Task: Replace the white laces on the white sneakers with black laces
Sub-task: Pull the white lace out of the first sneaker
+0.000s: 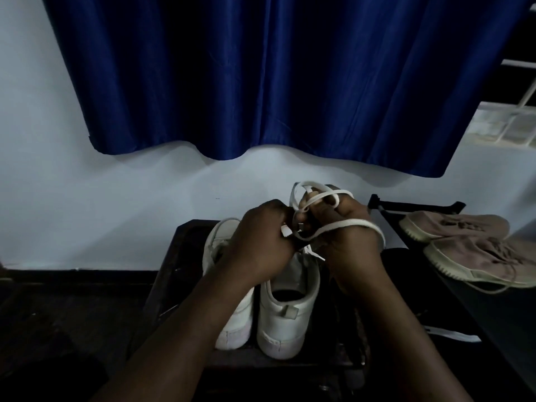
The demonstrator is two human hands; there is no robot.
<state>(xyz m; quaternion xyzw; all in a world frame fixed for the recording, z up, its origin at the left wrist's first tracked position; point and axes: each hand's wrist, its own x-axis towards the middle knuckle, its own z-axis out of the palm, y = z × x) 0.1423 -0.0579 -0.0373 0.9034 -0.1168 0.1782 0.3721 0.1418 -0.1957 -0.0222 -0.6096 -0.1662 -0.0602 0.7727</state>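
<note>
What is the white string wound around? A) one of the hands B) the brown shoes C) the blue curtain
A: the white lace loops over the fingers and the back of the right hand, while the left hand pinches part of it, both above the white sneakers. It touches neither the curtain nor the brown shoes.

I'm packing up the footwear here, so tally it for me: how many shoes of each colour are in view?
White sneakers: 2
Tan sneakers: 2
Total: 4 shoes
</note>
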